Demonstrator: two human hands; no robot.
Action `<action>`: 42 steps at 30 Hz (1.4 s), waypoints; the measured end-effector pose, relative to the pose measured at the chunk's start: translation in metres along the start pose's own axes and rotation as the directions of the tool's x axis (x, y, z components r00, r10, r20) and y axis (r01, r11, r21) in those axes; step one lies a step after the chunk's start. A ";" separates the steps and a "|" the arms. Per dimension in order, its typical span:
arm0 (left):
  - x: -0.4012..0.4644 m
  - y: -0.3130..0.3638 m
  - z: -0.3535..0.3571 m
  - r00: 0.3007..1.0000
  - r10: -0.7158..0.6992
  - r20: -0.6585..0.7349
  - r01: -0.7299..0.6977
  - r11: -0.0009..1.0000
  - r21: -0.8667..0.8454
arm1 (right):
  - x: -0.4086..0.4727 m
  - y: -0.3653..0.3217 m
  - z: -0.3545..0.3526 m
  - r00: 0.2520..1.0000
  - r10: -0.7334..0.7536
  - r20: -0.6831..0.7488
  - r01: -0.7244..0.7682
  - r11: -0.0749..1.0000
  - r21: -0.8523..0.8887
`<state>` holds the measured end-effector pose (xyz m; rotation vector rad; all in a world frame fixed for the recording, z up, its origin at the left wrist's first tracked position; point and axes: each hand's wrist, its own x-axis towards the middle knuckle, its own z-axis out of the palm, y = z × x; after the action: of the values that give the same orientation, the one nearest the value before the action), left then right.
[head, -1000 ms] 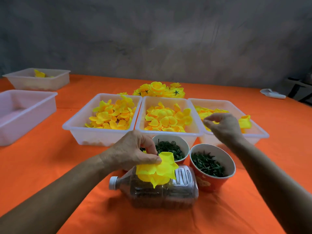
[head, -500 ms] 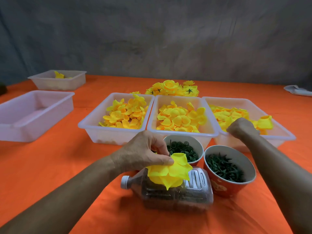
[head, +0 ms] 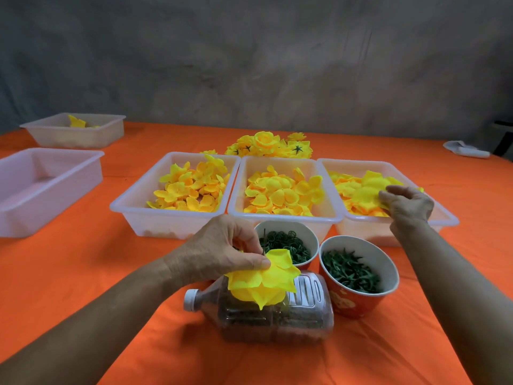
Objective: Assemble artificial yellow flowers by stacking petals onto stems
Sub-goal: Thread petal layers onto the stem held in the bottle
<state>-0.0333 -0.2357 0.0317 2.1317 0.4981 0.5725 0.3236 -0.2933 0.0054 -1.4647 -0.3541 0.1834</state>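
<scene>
Orange cloth [head: 69,273] covered the table. Left hand [head: 219,254] pinched the half-built flower [head: 263,279] above the bottle [head: 291,320], while right hand [head: 405,202], nearest the right-side tub [head: 444,218], pinched a petal layer [head: 366,195] off to the flower's upper right.

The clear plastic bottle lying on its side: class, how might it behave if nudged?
The bottle looks squarish and ribbed, so it probably slides rather than rolls. Dark contents seem to fill it, so it is likely fairly heavy. Its cap is on, so spilling seems unlikely.
</scene>
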 end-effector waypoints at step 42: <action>0.018 0.046 -0.017 0.909 -0.341 -0.241 0.089 0.722 -0.686 | -0.194 -0.113 0.037 0.596 0.002 0.803 -0.046 0.998 0.032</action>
<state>-0.0220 -0.2411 0.0825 1.2605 0.6209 0.8543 0.1195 -0.3354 0.0963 -1.2565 -1.0664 0.8982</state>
